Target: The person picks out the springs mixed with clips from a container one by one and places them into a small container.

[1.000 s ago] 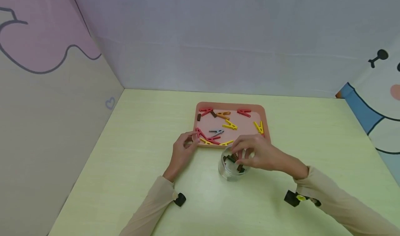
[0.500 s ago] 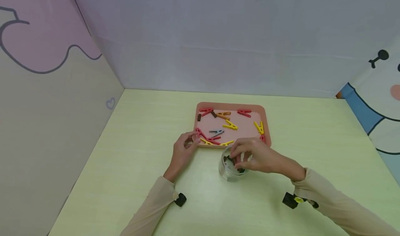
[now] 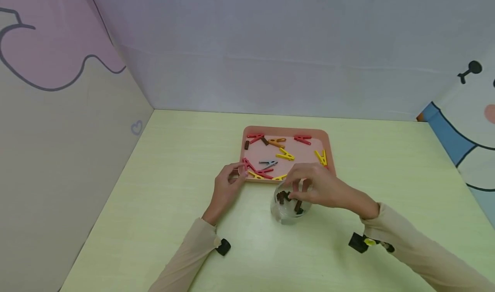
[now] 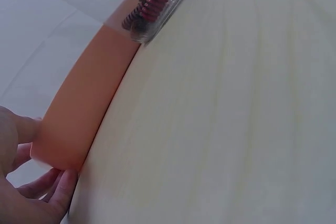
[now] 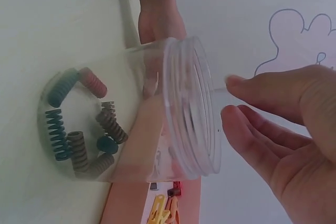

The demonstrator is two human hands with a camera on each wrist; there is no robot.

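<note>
My left hand [image 3: 227,188] grips the near left corner of a pink tray [image 3: 303,154], thumb and fingertips on either side of its wall [image 4: 86,98] in the left wrist view. In front of the tray stands a clear round jar [image 5: 152,61] without a lid. Several coil springs [image 5: 79,150], dark green, red and brown, lie at its bottom. Just above the jar's mouth is my right hand [image 3: 321,186]. In the right wrist view its thumb and fingertips [image 5: 236,124] come close together with a small gap, and nothing shows between them.
In the tray lie several plastic clothespins: red ones [image 3: 303,139], yellow ones [image 3: 285,155], an orange one [image 3: 276,142] and a grey one [image 3: 268,163]. Two small dark springs [image 3: 246,145] are at its left side. Printed cloth walls [image 3: 270,59] border the pale table [image 3: 185,146].
The right hand dipped slightly at the jar, then rose again. A brown spring seen near its fingers before is gone from them, and springs now show at the jar's left. The left hand stayed put.
</note>
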